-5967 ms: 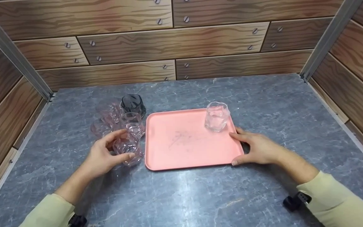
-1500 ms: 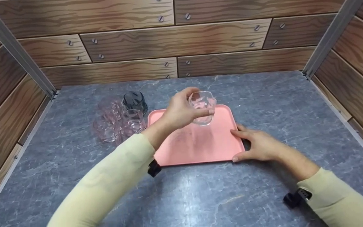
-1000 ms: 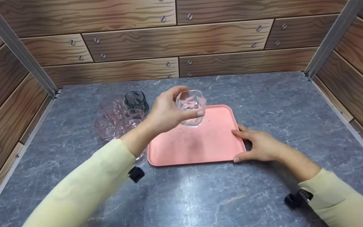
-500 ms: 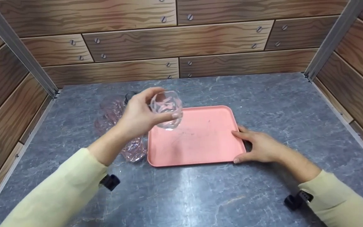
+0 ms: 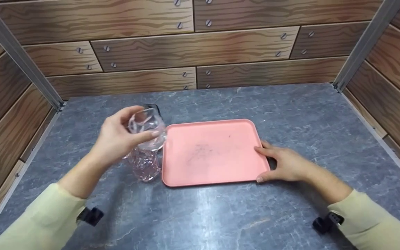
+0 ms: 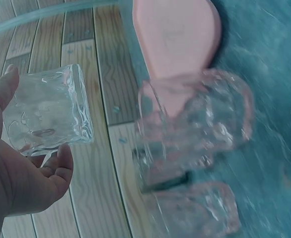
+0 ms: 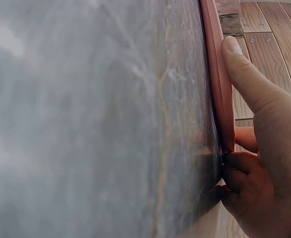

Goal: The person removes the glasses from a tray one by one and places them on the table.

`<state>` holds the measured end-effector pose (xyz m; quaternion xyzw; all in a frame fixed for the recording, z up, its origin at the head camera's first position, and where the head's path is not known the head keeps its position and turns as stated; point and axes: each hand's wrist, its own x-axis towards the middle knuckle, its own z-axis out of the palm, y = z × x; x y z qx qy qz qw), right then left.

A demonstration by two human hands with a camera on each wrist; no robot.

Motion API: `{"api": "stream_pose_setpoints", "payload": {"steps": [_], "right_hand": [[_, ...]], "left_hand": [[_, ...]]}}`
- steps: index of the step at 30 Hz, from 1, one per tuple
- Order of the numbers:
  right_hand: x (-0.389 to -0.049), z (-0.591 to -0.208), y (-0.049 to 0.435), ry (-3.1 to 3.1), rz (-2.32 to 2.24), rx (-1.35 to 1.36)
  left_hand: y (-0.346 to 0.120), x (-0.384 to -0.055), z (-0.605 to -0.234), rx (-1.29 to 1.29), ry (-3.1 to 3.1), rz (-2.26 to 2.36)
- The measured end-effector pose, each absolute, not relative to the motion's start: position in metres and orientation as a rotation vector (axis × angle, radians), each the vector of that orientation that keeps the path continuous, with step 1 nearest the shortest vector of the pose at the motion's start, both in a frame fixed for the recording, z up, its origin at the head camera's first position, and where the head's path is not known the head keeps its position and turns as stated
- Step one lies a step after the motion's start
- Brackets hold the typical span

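Note:
My left hand (image 5: 118, 135) grips a clear faceted glass (image 5: 148, 130) between thumb and fingers, held up just left of the pink tray. In the left wrist view the clear glass (image 6: 46, 109) is in the hand, apart from the pink-tinted glasses (image 6: 200, 114) on the table. One pink-tinted glass (image 5: 144, 168) shows below it in the head view; others are hidden behind the hand. A dark grey glass (image 5: 154, 107) is mostly covered. My right hand (image 5: 286, 163) holds the right edge of the tray (image 5: 214, 152), thumb (image 7: 245, 72) against its rim in the right wrist view.
The tray lies flat on a grey marbled table (image 5: 200, 215), with dark smudges on its surface. Wood-pattern panels (image 5: 144, 52) wall the table at the back and both sides. Metal posts (image 5: 356, 45) stand at the rear corners.
The clear glass stood on the tray's back right corner; my left hand has lifted it and carried it left, past the tray's left edge. My right hand stays at the tray.

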<state>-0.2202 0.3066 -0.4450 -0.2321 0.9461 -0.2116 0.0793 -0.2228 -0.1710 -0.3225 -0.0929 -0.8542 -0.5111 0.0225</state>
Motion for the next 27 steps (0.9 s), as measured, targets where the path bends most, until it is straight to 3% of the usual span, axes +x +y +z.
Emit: {"api": "stream_pose_setpoints", "payload": {"steps": [27], "right_hand": [[-0.219,-0.445,0.306,2.835,-0.642,-0.69]], "left_hand": [[-0.271,-0.192,-0.359,-0.156,-2.708,-1.4]]}}
